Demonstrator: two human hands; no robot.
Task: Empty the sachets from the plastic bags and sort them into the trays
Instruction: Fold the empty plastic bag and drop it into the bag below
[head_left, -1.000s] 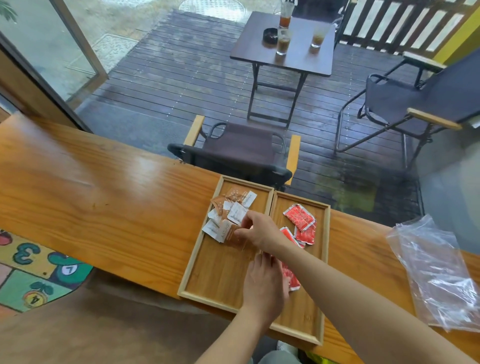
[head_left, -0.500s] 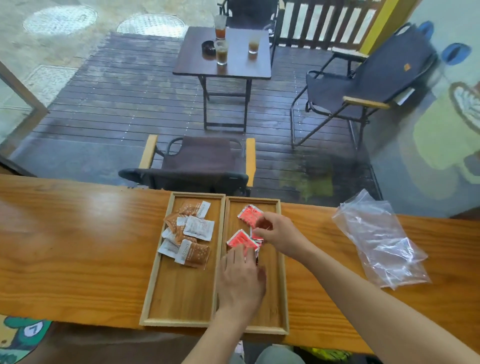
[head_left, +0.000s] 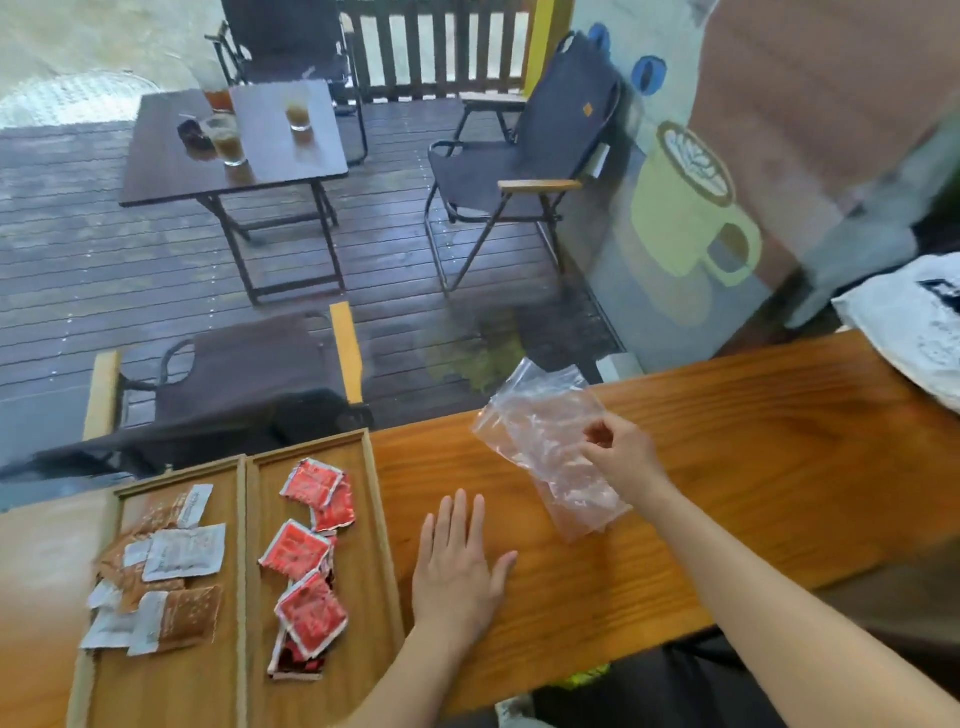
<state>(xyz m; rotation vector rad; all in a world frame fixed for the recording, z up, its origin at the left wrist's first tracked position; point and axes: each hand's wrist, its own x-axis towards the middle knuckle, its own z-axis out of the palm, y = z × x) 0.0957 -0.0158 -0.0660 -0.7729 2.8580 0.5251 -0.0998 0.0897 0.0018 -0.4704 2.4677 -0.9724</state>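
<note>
On the long varnished wooden counter (head_left: 727, 467), the two shallow wooden trays (head_left: 244, 519) now hold brown-and-white sachets (head_left: 166, 571) left and red sachets (head_left: 306, 571) right, while the right hand (head_left: 618, 452) has moved off them to pinch the empty-looking clear plastic bag (head_left: 545, 441) and the left hand (head_left: 457, 566) lies flat and spread beside the trays, suggesting sorting is nearly done.

light: soft, even daylight, brightest at the top left outside | shadows: faint, diffuse under the hands | glare: pale sheen on the tabletop (head_left: 753, 467) at its left end | blur: motion smear overall, sachet print unreadable | distortion: wide-angle bending at the edges | right edge: smeared, possibly out of focus
</note>
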